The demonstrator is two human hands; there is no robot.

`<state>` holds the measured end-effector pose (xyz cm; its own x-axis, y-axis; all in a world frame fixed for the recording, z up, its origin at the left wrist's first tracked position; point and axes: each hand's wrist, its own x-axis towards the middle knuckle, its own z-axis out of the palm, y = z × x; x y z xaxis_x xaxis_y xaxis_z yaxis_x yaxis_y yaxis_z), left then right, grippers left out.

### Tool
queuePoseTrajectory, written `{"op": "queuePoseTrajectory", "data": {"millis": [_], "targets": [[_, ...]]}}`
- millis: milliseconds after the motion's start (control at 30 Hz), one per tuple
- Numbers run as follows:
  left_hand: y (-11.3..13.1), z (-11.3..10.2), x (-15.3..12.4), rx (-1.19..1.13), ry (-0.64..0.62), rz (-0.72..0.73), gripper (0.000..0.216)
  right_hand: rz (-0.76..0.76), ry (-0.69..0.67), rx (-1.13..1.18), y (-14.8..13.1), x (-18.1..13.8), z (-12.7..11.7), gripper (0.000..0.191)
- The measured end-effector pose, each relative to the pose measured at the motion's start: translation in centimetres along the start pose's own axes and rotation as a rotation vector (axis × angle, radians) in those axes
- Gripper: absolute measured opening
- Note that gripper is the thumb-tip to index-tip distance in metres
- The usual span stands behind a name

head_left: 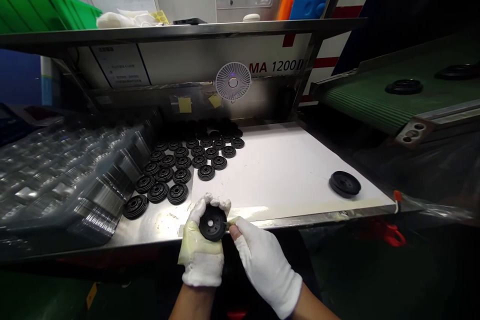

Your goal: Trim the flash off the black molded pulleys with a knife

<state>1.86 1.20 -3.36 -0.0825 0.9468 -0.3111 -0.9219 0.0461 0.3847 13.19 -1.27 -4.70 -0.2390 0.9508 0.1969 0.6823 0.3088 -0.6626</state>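
My left hand (200, 252), in a white glove with a yellowish palm, grips a round black plastic wheel (212, 223) with a centre hole, its face turned up toward me. My right hand (262, 260), also gloved in white with the thumb tip bare, is closed in a pinch at the wheel's right edge. A small dark tip shows between its fingers; what it belongs to is hidden. Several similar black wheels (181, 176) lie in rows on the table beyond my left hand. One more black wheel (345, 184) rests apart at the right of the white sheet (277, 165).
Stacked clear plastic trays (93, 200) fill the left side. A small fan (233, 81) hangs under the metal shelf (180, 33), which carries a green bin (48, 12). At right, a green conveyor belt (360, 100) bears black wheels. Red-handled scissors (393, 235) hang off the table edge.
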Motion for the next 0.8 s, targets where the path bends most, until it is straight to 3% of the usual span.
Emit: {"op": "queuePoseTrajectory", "data": {"millis": [267, 400, 533, 800], "targets": [[-0.3, -0.6, 0.8, -0.071, 0.027, 0.134, 0.007, 0.030, -0.001, -0.060, -0.7, -0.5, 1.6, 0.027], [-0.3, -0.4, 0.9, -0.053, 0.101, 0.072, 0.015, 0.033, -0.015, -0.038, -0.8, -0.5, 1.7, 0.029], [0.2, -0.3, 0.2, 0.105, 0.059, 0.005, 0.032, 0.006, -0.011, 0.001, -0.5, -0.2, 0.8, 0.028], [0.3, 0.0, 0.4, 0.009, 0.027, 0.052, 0.010, 0.012, 0.008, -0.056, -0.5, -0.2, 0.7, 0.027]]}}
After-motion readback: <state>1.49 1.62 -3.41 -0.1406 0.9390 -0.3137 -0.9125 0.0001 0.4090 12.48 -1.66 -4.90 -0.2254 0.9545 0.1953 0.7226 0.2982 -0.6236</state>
